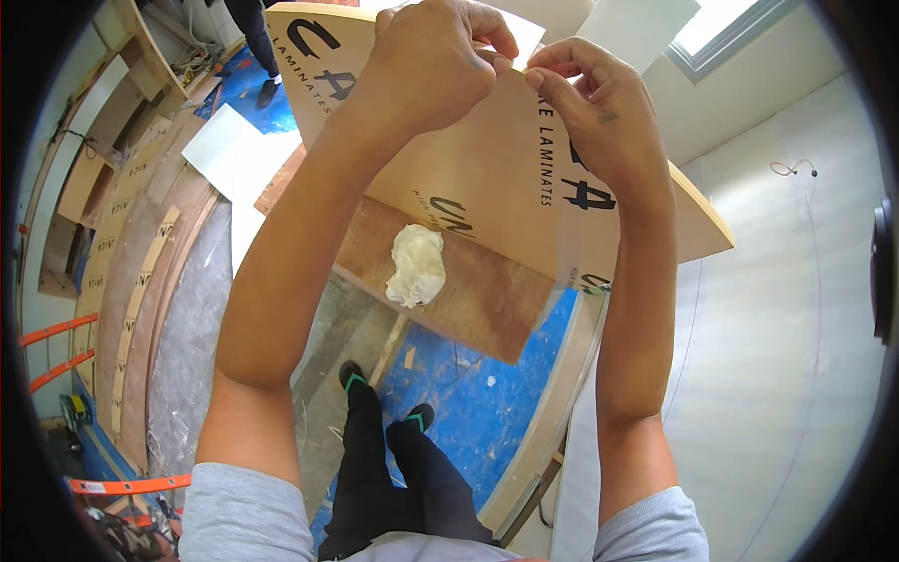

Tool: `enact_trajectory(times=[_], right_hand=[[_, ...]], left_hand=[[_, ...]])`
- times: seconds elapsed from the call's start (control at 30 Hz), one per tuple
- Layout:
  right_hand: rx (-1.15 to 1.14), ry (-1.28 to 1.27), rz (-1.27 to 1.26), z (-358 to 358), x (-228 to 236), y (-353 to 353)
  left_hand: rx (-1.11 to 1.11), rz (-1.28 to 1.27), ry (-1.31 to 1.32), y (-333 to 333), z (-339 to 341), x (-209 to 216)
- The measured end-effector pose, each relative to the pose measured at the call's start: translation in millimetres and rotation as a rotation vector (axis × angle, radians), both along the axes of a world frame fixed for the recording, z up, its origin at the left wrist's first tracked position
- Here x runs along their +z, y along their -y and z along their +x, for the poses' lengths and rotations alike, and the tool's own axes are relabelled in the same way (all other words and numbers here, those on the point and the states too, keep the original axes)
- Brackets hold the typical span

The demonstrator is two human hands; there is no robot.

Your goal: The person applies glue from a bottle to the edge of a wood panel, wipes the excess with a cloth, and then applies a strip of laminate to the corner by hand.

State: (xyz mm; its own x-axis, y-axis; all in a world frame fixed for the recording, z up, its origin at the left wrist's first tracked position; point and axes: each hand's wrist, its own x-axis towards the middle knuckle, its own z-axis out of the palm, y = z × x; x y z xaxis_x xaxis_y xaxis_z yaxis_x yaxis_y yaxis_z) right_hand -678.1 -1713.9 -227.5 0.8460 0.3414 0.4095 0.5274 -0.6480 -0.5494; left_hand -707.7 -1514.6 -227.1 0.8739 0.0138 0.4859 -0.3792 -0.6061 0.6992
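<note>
A large board (449, 155) covered in tan film with dark printing stands upright in front of me. Both my hands meet at its top edge, near the middle. My left hand (440, 61) is bent over the edge, its fingertips pinched together. Close beside it, my right hand (604, 108) pinches with thumb and forefinger at the same spot. What lies between the fingertips is too small to make out. Below, a crumpled white wad (417, 265), perhaps cloth or plastic, rests on a brown wooden surface (496, 318).
Blue sheeting (492, 389) covers floor by my feet. To the left lie white sheets (225, 150), long brown panels (173, 253) and orange rails (131, 485). Another person's leg (253, 37) shows at the far left. A pale wall (768, 309) with dangling wire rises on the right.
</note>
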Motion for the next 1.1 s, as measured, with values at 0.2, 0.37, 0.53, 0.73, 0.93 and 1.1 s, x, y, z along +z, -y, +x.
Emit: enact_trajectory(times=[0.2, 0.37, 0.53, 0.73, 0.93, 1.1], right_hand=[[-0.011, -0.05, -0.025, -4.8, 3.9, -3.8], [0.027, -0.038, -0.007, -14.3, 8.6, -6.7], [0.012, -0.085, -0.007, -14.1, 10.6, -5.8], [0.031, -0.074, -0.037, -20.0, 9.3, -0.2], [-0.034, -0.1, -0.057, -12.1, 6.2, -5.0], [-0.144, 0.052, -0.282, -31.0, 5.2, -16.9]], left_hand=[[0.031, 0.009, -0.009, 0.3, 5.6, -12.4], [0.048, 0.168, 0.122, -5.4, 4.3, -17.4], [0.09, 0.221, 0.083, 0.5, -0.5, -9.5], [-0.01, 0.356, 0.282, -19.5, 10.4, -23.5], [-0.28, 0.199, 0.094, -51.8, 26.2, -7.7], [-0.109, 0.491, 0.267, -37.4, 15.9, -16.4]])
